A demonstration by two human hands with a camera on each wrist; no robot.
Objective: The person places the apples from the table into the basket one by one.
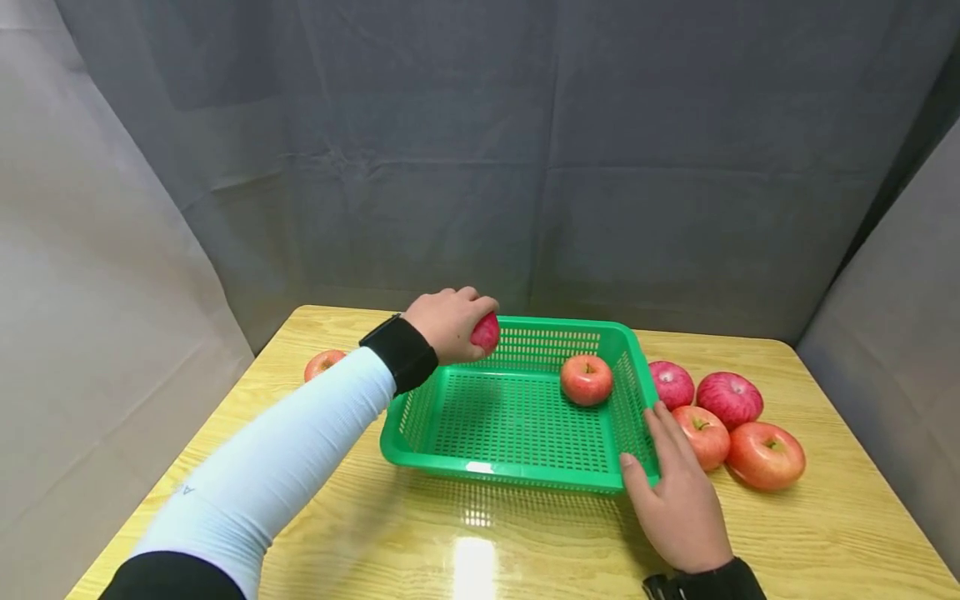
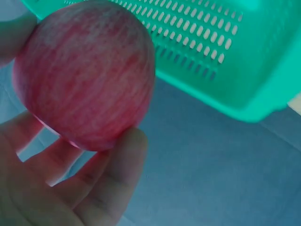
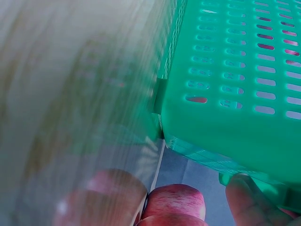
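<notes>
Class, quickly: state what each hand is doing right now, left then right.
Left hand: closed around a red apple.
Right hand: open, fingers fairly straight, touching the green basket at its near right corner.

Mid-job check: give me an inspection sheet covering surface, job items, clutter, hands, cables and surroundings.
Surface: wood-grain table, glare near the front.
Job items: green basket with one apple inside, toward its right; four apples on the table to its right; another apple to its left, partly hidden.
Clutter: nothing seen.
Left hand: grips a held apple near the basket's back left.
Right hand: touches the basket's near right corner.
Cables: nothing seen.
Surroundings: dark cloth behind, paler cloth at both sides.
</notes>
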